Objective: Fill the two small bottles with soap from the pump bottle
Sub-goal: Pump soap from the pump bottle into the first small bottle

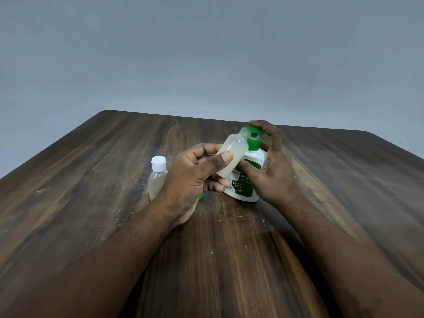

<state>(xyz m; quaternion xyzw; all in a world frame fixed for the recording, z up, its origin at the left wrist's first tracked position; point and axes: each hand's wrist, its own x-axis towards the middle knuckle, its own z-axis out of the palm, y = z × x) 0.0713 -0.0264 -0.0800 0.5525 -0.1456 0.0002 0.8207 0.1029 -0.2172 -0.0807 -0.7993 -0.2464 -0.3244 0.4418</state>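
Left hand: the uncapped small bottle is gripped between thumb and fingers, tilted, its open neck held up against the spout of the green pump head. Pale liquid is seen inside it. Right hand: the pump bottle is clasped, thumb on the labelled body, fingertips laid over the pump head. The pump bottle is stood on the wooden table. The second small bottle, closed with a white cap and holding pale liquid, is stood upright just left of the left hand. A small green piece is partly hidden under that hand.
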